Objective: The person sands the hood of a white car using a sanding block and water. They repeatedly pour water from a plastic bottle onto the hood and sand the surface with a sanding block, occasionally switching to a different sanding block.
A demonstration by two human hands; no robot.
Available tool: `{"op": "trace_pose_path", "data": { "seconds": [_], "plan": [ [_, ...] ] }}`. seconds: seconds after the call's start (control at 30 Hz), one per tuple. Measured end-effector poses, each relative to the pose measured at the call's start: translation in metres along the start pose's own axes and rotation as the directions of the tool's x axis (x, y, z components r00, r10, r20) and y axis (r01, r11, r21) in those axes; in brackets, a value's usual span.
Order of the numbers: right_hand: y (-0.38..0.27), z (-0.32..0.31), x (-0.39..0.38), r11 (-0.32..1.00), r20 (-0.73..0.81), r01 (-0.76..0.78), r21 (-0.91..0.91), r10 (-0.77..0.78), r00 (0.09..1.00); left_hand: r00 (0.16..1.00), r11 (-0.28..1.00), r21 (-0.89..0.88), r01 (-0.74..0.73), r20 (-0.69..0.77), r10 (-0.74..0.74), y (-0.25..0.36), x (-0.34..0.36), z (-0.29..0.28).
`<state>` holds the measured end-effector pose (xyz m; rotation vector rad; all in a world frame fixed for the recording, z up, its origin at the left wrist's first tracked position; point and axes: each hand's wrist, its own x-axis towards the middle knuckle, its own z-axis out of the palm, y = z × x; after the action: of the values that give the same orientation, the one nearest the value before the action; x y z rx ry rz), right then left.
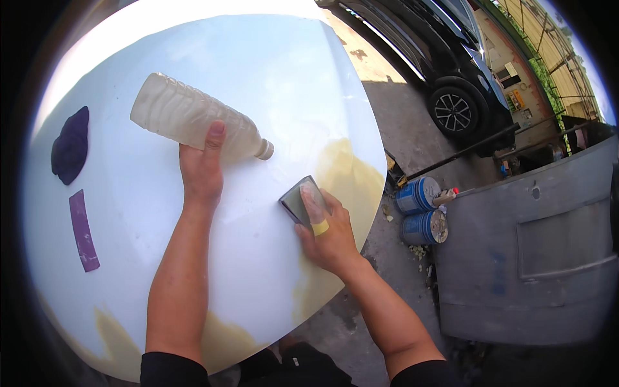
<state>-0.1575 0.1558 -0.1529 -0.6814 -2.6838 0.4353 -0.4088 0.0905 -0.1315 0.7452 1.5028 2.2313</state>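
My left hand point(201, 171) is wrapped round a cloudy, ribbed plastic bottle point(177, 109), thumb on top. The bottle is tilted over a white car hood point(248, 258), its neck pointing right and toward me. Closed on a dark grey sanding block point(294, 205), my right hand point(335, 238) presses it to the hood just beyond the bottle's mouth. Clear wrapping and a yellow band cover one finger of that hand. Dull yellow patches point(348, 171) show along the hood's right and near edges. Whether liquid leaves the bottle is hard to make out.
On the hood's left lie a dark purple cloth point(71, 145) and a purple strip of sandpaper point(84, 232). Blue-and-white buckets point(419, 195) stand on the floor at right, beside a large grey panel point(477, 271). A dark car point(445, 71) is parked behind.
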Motion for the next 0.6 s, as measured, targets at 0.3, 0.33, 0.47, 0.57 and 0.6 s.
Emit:
{"op": "trace_pose_path", "data": {
  "seconds": [0.3,0.33,0.47,0.57,0.6],
  "plan": [
    [0.004,0.002,0.016,0.995,-0.056,-0.102,0.006,0.102,0.993,1.0,1.0,0.018,0.005,-0.002,-0.005,-0.001,-0.002,-0.001],
    [-0.003,0.003,-0.009,0.998,-0.06,-0.035,0.042,0.038,0.997,1.0,1.0,0.008,0.009,-0.001,-0.009,-0.003,-0.004,0.001],
    [0.006,0.002,0.011,0.997,-0.122,-0.072,-0.038,0.067,0.99,1.0,0.999,-0.026,0.027,-0.009,-0.027,-0.001,-0.004,0.004],
    [0.053,-0.016,0.099,0.949,-0.122,-0.312,-0.036,0.306,0.944,1.0,1.0,-0.03,0.009,0.013,-0.009,-0.004,-0.002,0.012],
    [0.055,-0.019,0.114,0.927,-0.093,-0.371,-0.061,0.365,0.927,1.0,1.0,-0.019,0.005,0.026,-0.004,-0.003,-0.003,0.011]
  ]
}}
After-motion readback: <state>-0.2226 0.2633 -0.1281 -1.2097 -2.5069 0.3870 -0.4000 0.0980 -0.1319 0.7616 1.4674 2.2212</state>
